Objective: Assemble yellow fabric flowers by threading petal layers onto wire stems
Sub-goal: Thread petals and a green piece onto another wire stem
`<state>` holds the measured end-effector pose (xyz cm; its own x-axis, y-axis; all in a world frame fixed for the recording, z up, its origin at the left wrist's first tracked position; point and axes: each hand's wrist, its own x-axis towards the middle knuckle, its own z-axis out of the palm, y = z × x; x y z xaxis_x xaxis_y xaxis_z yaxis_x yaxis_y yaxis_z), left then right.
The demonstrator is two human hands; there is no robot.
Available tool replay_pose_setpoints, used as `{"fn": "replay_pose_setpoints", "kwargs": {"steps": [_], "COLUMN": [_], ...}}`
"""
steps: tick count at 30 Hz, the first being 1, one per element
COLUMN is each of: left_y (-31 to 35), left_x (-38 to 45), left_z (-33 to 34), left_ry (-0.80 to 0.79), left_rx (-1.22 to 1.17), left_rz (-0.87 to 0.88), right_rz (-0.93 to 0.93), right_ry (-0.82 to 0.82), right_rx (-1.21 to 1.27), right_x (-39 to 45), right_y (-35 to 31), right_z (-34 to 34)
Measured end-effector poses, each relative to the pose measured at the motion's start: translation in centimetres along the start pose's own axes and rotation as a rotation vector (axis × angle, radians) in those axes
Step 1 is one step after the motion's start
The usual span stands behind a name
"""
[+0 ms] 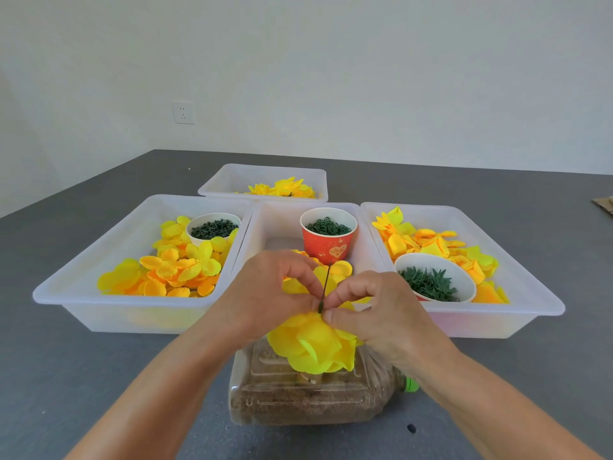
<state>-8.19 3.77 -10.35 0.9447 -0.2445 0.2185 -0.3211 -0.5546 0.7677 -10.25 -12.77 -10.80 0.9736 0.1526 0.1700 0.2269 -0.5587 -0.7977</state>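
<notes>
Both hands work at the stem (324, 287) above the tabletop (99, 376): the left hand (268, 293) pinches it, the right hand (374, 310) pinches the flower (315, 343) beneath. If either grip loosens, the petals could slide off the wire and scatter.

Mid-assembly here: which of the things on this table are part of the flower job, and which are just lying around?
In the job:
left hand and right hand, both pinching the wire stem
yellow flower on the stem
petal trays, left and right
red cup of green rings

Lying about:
wall socket
brown scrap at the table's right edge
</notes>
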Motion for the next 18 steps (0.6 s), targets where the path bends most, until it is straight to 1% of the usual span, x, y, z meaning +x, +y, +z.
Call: {"fn": "replay_pose_setpoints", "kwargs": {"steps": [4, 8, 12, 18], "left_y": [-0.6, -0.2, -0.2, -1.1], "left_x": [-0.7, -1.3, -1.5, -1.5], "left_z": [-0.2, -0.7, -0.2, 0.3], "left_ry": [-0.046, -0.1, -0.054, -0.03], "left_rx": [-0.041, -0.025, -0.063, -0.12], "left_rz": [-0.006, 0.016, 0.004, 0.032], "right_rz": [0.03, 0.059, 0.083, 0.077], "right_ry": [-0.032, -0.066, -0.04, 0.02], "right_rx": [0.053, 0.09, 0.115, 0.177], "right_x": [0.0, -0.1, -0.1, -0.1], "right_y": [0.1, -0.1, 0.0, 0.5], "right_z": [-0.2, -0.4, -0.3, 0.3]}}
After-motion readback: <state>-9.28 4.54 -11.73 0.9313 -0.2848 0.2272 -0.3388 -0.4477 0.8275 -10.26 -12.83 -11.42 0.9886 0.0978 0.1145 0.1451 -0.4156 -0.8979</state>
